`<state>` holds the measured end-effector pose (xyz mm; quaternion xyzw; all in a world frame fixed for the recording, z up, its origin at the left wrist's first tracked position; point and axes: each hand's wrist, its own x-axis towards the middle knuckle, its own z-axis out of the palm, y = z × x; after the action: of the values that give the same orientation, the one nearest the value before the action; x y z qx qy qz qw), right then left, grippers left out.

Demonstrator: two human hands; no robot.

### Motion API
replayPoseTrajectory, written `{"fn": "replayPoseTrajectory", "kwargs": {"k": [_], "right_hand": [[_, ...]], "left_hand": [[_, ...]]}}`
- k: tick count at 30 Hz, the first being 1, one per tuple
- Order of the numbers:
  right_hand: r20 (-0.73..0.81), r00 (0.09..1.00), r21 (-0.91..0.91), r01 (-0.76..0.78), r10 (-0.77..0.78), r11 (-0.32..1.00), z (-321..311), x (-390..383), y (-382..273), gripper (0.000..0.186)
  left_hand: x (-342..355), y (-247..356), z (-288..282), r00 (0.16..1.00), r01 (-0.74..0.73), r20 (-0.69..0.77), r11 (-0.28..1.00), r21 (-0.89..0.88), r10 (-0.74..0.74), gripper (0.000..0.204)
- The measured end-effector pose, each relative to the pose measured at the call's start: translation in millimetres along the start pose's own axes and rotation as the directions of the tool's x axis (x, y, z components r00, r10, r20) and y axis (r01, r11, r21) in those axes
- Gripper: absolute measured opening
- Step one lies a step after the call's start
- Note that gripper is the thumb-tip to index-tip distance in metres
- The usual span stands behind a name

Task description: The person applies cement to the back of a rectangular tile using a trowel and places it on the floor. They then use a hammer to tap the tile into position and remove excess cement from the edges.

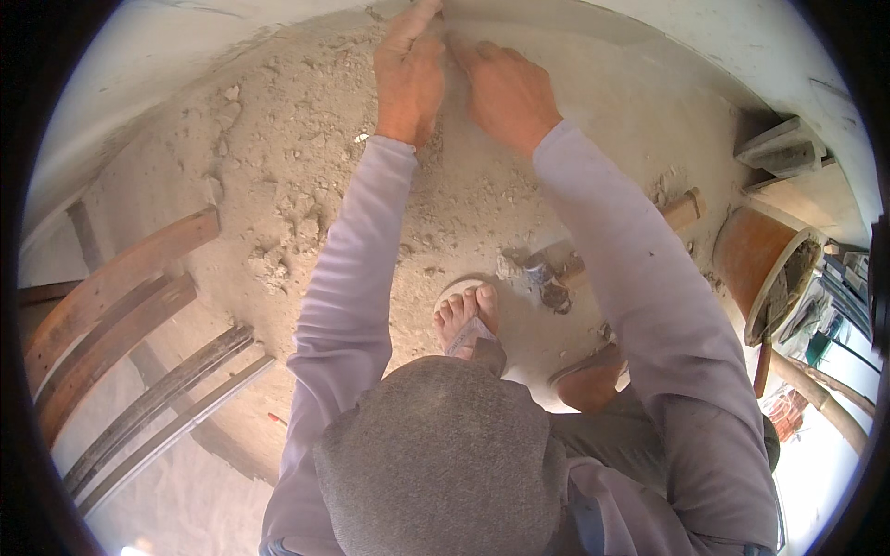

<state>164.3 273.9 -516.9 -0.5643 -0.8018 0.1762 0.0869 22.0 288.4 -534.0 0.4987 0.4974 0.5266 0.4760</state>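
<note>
Both my arms, in pale lilac sleeves, reach forward to the foot of a pale wall point(705, 32). My left hand point(408, 79) is closed, its fingers pointing toward the upper edge of the view. Beside it, my right hand point(505, 91) is curled with the knuckles up. The hands almost meet at a narrow, blurred thing between them; its kind does not show. Beneath them is a dusty floor point(362, 213) strewn with grey crumbs and lumps. Partly behind my right forearm lies a tool with a wooden handle point(684, 209) and a dull metal end.
On the left lie several wooden planks point(120, 278) and a narrow metal-looking strip point(176, 434). An orange-brown bucket point(742, 250) with grey residue tilts at the right, near long poles point(825, 403). My sandalled foot point(464, 315) stands below my arms, by a rounded grey cloth shape point(436, 454).
</note>
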Motion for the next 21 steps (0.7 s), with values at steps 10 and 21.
{"fn": "replayPoseTrajectory", "kwargs": {"k": [10,21], "right_hand": [[0.014,0.999,-0.027,0.05,-0.049,0.998,3,0,4,0.056],[-0.031,1.0,0.02,0.003,-0.002,1.0,9,11,3,0.051]], "left_hand": [[0,3,-1,0.999,-0.039,0.007,0.988,0.147,0.038,0.048],[-2,9,1,0.997,0.082,-0.005,0.997,0.012,-0.082,0.05]]}}
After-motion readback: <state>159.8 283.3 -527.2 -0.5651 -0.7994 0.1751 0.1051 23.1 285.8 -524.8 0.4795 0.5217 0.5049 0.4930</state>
